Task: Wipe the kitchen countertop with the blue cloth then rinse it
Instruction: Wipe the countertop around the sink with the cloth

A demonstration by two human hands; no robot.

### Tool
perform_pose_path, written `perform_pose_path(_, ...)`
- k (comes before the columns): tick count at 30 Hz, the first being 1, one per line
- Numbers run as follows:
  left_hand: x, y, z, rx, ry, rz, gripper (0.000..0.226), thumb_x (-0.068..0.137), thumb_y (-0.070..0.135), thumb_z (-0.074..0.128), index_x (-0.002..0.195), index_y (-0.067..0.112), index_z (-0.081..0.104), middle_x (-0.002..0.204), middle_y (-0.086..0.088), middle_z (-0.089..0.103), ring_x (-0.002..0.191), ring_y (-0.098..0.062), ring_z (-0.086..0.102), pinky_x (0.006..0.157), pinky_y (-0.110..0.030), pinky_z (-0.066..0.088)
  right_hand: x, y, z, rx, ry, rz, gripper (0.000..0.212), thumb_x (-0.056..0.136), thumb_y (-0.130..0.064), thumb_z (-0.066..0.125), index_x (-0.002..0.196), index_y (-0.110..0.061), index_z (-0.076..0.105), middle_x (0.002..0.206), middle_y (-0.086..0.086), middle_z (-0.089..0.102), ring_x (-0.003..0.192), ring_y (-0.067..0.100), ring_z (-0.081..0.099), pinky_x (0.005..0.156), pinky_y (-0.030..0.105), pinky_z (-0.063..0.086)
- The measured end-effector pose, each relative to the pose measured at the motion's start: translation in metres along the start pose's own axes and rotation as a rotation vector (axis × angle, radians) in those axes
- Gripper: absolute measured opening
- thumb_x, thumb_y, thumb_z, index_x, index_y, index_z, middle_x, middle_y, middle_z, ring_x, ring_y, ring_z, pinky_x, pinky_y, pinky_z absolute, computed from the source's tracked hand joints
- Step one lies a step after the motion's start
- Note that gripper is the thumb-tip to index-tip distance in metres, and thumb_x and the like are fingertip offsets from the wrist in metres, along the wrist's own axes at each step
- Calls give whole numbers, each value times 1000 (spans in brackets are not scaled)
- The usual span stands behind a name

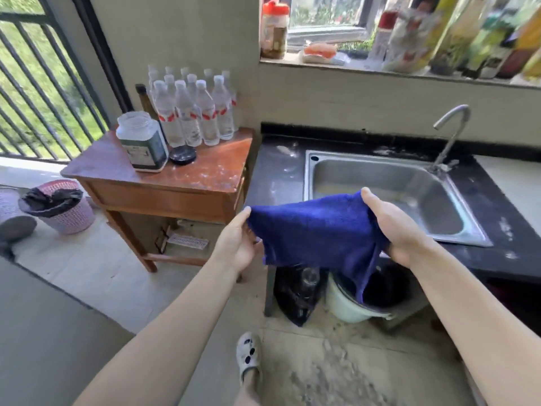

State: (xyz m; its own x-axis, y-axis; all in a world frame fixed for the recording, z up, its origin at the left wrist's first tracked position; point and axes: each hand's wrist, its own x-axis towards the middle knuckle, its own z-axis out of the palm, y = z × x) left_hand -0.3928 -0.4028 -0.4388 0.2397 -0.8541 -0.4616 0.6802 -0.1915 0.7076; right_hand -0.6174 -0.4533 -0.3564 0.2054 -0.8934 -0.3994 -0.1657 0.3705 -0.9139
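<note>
left hand (237,244), right hand (392,230) pinch blue cloth (316,230) stretched between | countertop (275,171) beyond still dusty | wipe, rinse left

Setting: a home kitchen, lived-in, opening onto a barred balcony. A stainless steel sink (389,197) is sitting in a dark countertop (497,218), with a gooseneck faucet (452,133) rising at its back edge. Sauce and oil bottles (456,33) are crowding the windowsill (322,64). A small wooden table (181,177) beside the counter is carrying clear water bottles (193,109) and a large plastic jar (142,140). A pink wastebasket (63,209) is standing on the tiled floor.
</note>
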Motion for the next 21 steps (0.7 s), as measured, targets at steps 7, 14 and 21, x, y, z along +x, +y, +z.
perform_pose_path(7, 73, 77, 33, -21, 21, 244, 15, 93, 23, 54, 99, 14, 63, 96, 1, 66, 90, -14, 61, 72, -25, 49, 91, -25, -21, -109, 169, -163, 25, 93, -33, 54, 86, -16, 70, 84, 3, 64, 76, 18, 51, 69, 29, 40)
perform_pose_path(14, 138, 146, 39, 335, 12, 581, 16, 93, 12, 52, 98, 16, 67, 93, 7, 69, 87, -3, 62, 70, -13, 48, 168, -68, 13, -4, 276, -337, 6, 90, -22, 59, 91, -24, 64, 99, -7, 65, 96, 9, 56, 87, 30, 41)
perform_pose_path(21, 183, 190, 35, 566, -56, 686, 19, 95, 11, 49, 90, 21, 65, 86, 6, 66, 81, -3, 59, 74, -17, 47, 198, -92, 47, -35, 378, -572, 20, 89, -4, 53, 82, -22, 59, 74, -1, 63, 65, 5, 57, 65, 21, 46)
